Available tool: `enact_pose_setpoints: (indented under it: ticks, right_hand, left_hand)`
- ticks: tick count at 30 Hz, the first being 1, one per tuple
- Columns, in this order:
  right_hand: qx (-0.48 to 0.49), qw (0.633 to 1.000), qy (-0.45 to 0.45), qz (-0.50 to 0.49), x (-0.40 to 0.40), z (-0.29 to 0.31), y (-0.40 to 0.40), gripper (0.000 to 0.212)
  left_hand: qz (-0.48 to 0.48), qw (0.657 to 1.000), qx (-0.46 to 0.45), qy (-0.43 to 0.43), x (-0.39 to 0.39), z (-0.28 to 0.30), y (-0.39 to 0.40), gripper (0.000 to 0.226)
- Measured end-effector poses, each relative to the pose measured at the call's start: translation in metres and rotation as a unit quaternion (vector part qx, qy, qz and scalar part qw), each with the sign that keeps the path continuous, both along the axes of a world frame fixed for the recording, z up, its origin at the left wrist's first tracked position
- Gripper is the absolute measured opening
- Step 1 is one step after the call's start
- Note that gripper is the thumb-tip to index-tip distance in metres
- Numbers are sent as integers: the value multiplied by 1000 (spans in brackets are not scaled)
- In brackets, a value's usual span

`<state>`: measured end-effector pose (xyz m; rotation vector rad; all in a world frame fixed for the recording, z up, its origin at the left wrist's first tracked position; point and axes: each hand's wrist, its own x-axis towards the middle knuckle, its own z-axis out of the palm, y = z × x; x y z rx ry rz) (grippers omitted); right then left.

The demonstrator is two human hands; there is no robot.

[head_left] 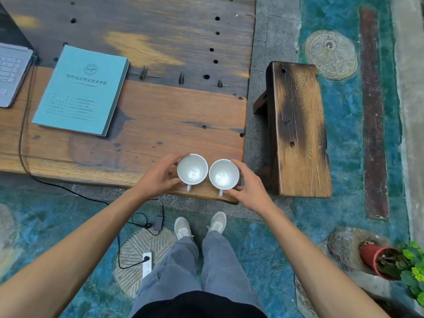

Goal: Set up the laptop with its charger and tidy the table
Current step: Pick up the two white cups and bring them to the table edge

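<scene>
Weathered wooden desk (142, 125) over blue-painted stone floor. Two white cups side by side at near right corner, handles toward the body: left cup (192, 170), right cup (223, 174). Left hand (158, 176) cupped round left cup's outer side, right hand (249, 188) round right cup's; each grip curved against its cup, not lifted. Laptop (11, 72) open at far left edge, teal booklet (82, 90) beside it. Charger brick (158, 222) down on floor, cable (23, 138) running up to laptop, plug in power strip (147, 263).
</scene>
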<state>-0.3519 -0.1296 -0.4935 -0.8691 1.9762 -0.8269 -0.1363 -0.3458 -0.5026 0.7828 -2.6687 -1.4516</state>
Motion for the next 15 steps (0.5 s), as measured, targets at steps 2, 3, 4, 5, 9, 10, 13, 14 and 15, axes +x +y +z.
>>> enact_pose_setpoints:
  ticks: [2, 3, 4, 5, 9, 10, 13, 14, 15]
  right_hand:
    - [3, 1000, 0, 1, -1, 1, 2, 87]
    - [6, 1000, 1, 0, -1, 1, 4, 87]
    - [9, 1000, 1, -1, -1, 1, 5, 87]
    - [10, 1000, 1, -2, -1, 2, 5, 87]
    - [9, 1000, -3, -8, 1, 2, 6, 87]
    - [9, 1000, -2, -8, 1, 2, 6, 88]
    - [9, 1000, 5, -13, 3, 2, 5, 89]
    - [9, 1000, 7, -16, 3, 2, 5, 89]
    - [9, 1000, 11, -19, 4, 2, 5, 89]
  left_hand:
    - [2, 1000, -6, 0, 1, 1, 0, 75]
    - [5, 1000, -9, -1, 2, 1, 1, 75]
    - [8, 1000, -11, -2, 3, 1, 1, 75]
    - [11, 1000, -12, -4, 4, 1, 2, 75]
    - [14, 1000, -15, -5, 5, 3, 3, 77]
    - [15, 1000, -14, -6, 5, 3, 3, 77]
    - [15, 1000, -15, -10, 4, 4, 3, 78]
    - [15, 1000, -13, -10, 4, 4, 3, 78]
    - [15, 1000, -11, -11, 5, 5, 3, 78]
